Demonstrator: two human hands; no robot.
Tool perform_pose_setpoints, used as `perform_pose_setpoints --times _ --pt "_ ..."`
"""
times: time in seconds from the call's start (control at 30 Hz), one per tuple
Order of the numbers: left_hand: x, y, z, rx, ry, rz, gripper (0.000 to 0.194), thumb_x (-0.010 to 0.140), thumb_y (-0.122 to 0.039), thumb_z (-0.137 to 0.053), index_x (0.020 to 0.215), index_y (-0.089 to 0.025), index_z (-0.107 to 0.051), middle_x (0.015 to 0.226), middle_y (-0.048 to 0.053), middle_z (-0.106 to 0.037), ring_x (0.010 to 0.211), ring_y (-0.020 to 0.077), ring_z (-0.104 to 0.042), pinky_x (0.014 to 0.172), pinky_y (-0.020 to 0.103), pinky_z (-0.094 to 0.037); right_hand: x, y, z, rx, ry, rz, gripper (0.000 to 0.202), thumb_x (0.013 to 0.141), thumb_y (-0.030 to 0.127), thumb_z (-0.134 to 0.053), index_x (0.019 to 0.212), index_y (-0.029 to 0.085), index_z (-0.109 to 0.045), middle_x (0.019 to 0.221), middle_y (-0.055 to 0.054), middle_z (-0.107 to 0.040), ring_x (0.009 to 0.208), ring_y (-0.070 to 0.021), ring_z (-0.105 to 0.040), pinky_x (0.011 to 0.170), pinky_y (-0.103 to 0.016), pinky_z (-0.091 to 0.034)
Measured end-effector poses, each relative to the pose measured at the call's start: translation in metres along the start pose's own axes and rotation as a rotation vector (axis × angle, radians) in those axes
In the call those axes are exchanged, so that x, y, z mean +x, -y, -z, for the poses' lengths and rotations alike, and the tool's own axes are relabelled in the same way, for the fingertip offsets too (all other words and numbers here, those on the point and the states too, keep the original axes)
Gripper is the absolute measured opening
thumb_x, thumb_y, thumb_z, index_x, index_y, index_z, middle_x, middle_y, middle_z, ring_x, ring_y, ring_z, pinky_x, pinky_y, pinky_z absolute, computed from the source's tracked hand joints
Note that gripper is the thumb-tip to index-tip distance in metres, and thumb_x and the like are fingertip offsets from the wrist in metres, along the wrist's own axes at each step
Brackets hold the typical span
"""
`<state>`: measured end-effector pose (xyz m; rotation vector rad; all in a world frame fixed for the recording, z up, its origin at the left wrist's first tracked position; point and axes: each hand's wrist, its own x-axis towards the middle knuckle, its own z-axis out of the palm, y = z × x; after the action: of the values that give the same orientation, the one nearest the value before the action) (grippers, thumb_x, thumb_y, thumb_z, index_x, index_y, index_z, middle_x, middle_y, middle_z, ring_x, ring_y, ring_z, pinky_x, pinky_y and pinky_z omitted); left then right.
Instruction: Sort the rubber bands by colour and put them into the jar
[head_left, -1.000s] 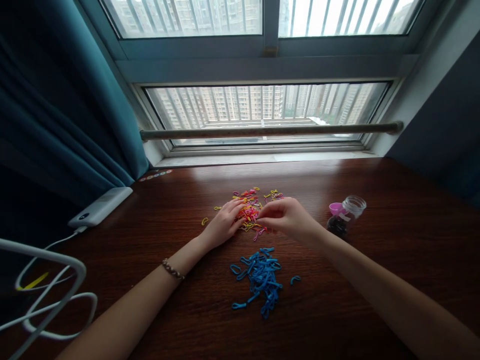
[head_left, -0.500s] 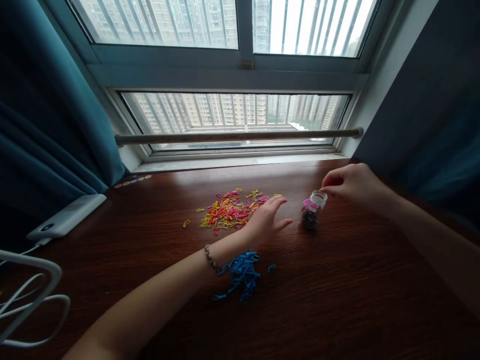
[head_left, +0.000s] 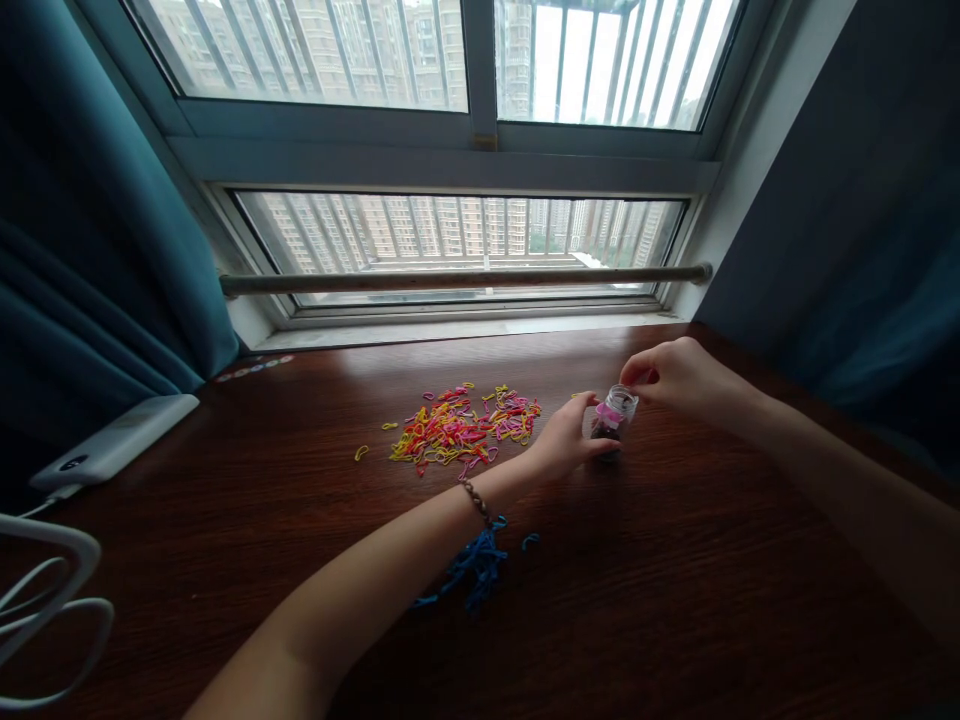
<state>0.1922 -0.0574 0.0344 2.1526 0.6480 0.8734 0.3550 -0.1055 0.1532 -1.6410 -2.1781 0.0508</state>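
Note:
A small clear jar [head_left: 621,402] with a pink tag and dark contents stands on the wooden table. My left hand [head_left: 564,438] is closed around its left side, thumb in front and fingers behind. At the jar's rim, my right hand [head_left: 656,370] has thumb and fingertips pinched together; whatever they hold is too small to make out. Left of the jar lies a loose pile of red, yellow and pink rubber bands [head_left: 450,430]. Beneath my left forearm, partly covered by it, is a heap of blue rubber bands [head_left: 480,570], with one stray blue band [head_left: 530,541] beside it.
A white power bank [head_left: 116,450] with white cables [head_left: 82,545] sits at the table's left side, next to a blue curtain [head_left: 105,200]. A metal rail [head_left: 465,282] crosses the window behind the table. A wall stands at the right.
My left hand has moved right from beside the colourful bands and closed on the jar. My right hand stays pinched at the rim. The view has shifted slightly.

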Motion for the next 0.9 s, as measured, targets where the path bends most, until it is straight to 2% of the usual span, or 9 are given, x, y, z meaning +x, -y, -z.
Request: perform_pose_setpoints --times 0.17,0.27,0.4,0.47,0.53,0.6,0.7,0.8,0.9 --pt "-0.022 0.019 0.047 0.154 -0.1 0.009 0.053 0.072 -0.041 -0.062 0.116 -0.017 -0.045 0.12 0.012 -0.052 0.112 0.0237 -0.048 0.095 0.037 -0.038 -0.01 0.016 0.015 0.086 -0.137 -0.073 0.011 0.068 0.018 -0.059 0.071 0.021 -0.069 0.06 0.001 -0.065 0.053 -0.0125 -0.059 0.05 -0.022 -0.044" --pt "-0.043 0.046 0.093 0.389 -0.261 0.084 0.044 0.079 -0.04 -0.053 0.115 -0.016 -0.046 0.12 0.012 -0.051 0.117 0.025 -0.044 0.098 0.042 -0.035 -0.019 0.042 -0.002 0.284 -0.185 -0.085 0.012 0.073 0.022 -0.057 0.077 0.019 -0.067 0.067 -0.002 -0.066 0.057 -0.0137 -0.061 0.052 -0.023 -0.047" --pt "-0.082 0.086 0.146 0.779 -0.482 0.486 0.044 0.081 -0.044 -0.046 0.111 -0.012 -0.047 0.121 0.019 -0.048 0.121 0.0341 -0.035 0.097 0.054 -0.027 -0.019 0.075 -0.078 0.428 -0.123 0.037 0.019 0.079 0.025 -0.053 0.095 0.018 -0.062 0.091 -0.007 -0.066 0.079 -0.018 -0.061 0.07 -0.03 -0.05" --pt "-0.102 0.102 0.16 0.845 -0.477 0.707 0.053 0.081 -0.05 -0.041 0.115 -0.01 -0.044 0.124 0.022 -0.045 0.121 0.0378 -0.032 0.094 0.059 -0.026 -0.007 0.081 -0.123 0.357 -0.101 0.09 0.035 0.079 0.029 -0.055 0.112 0.017 -0.053 0.111 -0.012 -0.058 0.103 -0.023 -0.052 0.088 -0.037 -0.043" --pt "-0.117 0.113 0.165 0.857 -0.427 0.783 0.057 0.082 -0.052 -0.036 0.117 -0.008 -0.043 0.126 0.024 -0.043 0.122 0.0387 -0.031 0.094 0.059 -0.024 0.011 0.079 -0.163 0.22 -0.118 0.007 0.045 0.08 0.036 -0.054 0.118 0.014 -0.048 0.12 -0.017 -0.05 0.115 -0.0281 -0.041 0.094 -0.044 -0.036" --pt "-0.127 0.12 0.166 0.856 -0.377 0.747 0.058 0.083 -0.052 -0.033 0.119 -0.007 -0.042 0.128 0.024 -0.041 0.124 0.0369 -0.03 0.097 0.056 -0.024 0.032 0.072 -0.191 0.071 -0.146 -0.159 0.051 0.08 0.042 -0.051 0.121 0.012 -0.046 0.129 -0.022 -0.041 0.12 -0.0346 -0.033 0.094 -0.051 -0.031" --pt "-0.13 0.123 0.162 0.821 -0.271 0.605 0.056 0.086 -0.048 -0.031 0.121 -0.007 -0.041 0.131 0.021 -0.04 0.125 0.032 -0.031 0.101 0.05 -0.024 0.058 0.066 -0.215 -0.034 -0.104 -0.234 0.054 0.082 0.047 -0.047 0.124 0.013 -0.044 0.133 -0.021 -0.036 0.12 -0.0382 -0.03 0.092 -0.055 -0.028" --pt "-0.126 0.119 0.158 0.751 -0.141 0.421 0.054 0.086 -0.046 -0.034 0.124 -0.009 -0.04 0.132 0.019 -0.04 0.126 0.0282 -0.031 0.103 0.047 -0.025 0.07 0.074 -0.225 -0.053 -0.049 -0.167 0.054 0.083 0.05 -0.042 0.124 0.016 -0.045 0.132 -0.019 -0.039 0.119 -0.0358 -0.033 0.093 -0.054 -0.027" --pt "-0.121 0.111 0.155 0.626 -0.077 0.251 0.051 0.083 -0.04 -0.043 0.126 -0.011 -0.038 0.131 0.016 -0.042 0.125 0.0252 -0.035 0.103 0.043 -0.029 0.074 0.093 -0.226 -0.017 -0.024 0.015 0.052 0.084 0.05 -0.039 0.125 0.017 -0.045 0.132 -0.017 -0.04 0.118 -0.0302 -0.036 0.094 -0.047 -0.031"
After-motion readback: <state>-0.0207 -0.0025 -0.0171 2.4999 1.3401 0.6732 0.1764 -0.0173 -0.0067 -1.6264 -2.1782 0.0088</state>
